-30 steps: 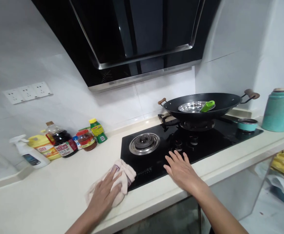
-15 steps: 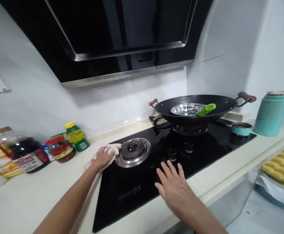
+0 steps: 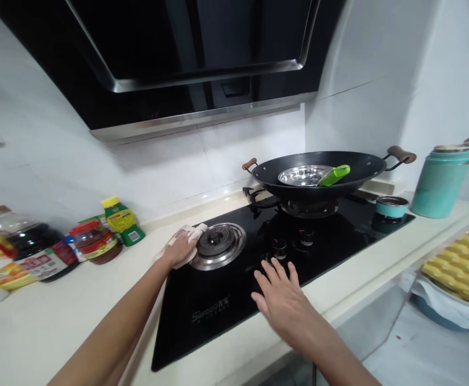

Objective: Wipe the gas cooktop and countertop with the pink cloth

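Observation:
My left hand point(image 3: 180, 249) presses a pale cloth point(image 3: 197, 232) onto the back left of the black glass cooktop point(image 3: 202, 343), its fingers bent over the fabric. The cloth touches the rim of the left burner point(image 3: 218, 244), a round metal one with a dark cap. Over the front of the cooktop, my right hand point(image 3: 284, 300) is spread and holds nothing. Its fingertips are close to a control knob point(image 3: 279, 247); whether they touch the glass I cannot tell.
A black wok point(image 3: 339, 161) sits on the right burner, holding a steel bowl point(image 3: 304, 176) and a green-handled utensil point(image 3: 334, 175). Seasoning bottles, including dark sauce point(image 3: 43, 252), line the left counter. A turquoise jar point(image 3: 441, 182) and small pot point(image 3: 392, 207) stand right. The range hood point(image 3: 218, 102) overhangs.
My left hand has slid the cloth slightly back and to the right along the burner's edge. My right hand stays nearly in place. The view has shifted a little.

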The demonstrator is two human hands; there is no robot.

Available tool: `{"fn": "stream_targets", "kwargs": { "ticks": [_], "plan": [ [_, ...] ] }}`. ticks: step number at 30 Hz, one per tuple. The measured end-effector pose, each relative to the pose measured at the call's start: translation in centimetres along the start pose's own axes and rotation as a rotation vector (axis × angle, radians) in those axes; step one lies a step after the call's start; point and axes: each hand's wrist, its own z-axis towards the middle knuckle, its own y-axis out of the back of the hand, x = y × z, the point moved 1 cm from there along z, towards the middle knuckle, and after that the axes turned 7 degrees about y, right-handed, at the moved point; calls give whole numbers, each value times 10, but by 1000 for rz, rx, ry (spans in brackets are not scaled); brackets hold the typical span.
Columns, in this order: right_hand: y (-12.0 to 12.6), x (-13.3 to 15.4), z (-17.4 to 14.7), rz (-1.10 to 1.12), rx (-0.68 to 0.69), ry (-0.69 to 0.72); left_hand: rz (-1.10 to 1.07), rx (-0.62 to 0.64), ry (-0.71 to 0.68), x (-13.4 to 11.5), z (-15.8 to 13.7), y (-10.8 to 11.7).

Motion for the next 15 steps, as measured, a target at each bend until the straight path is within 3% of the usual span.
{"fn": "stream_targets", "kwargs": {
  "ticks": [4, 9, 15],
  "plan": [
    [1, 0, -2, 32, 9, 3, -7, 41, 61, 1, -40, 5],
    [1, 0, 0, 12, 39, -10, -3, 84, 38, -7, -105, 12],
    [3, 4, -2, -19, 46, -7, 2, 139, -113, -40, -178, 15]
  ]
}}
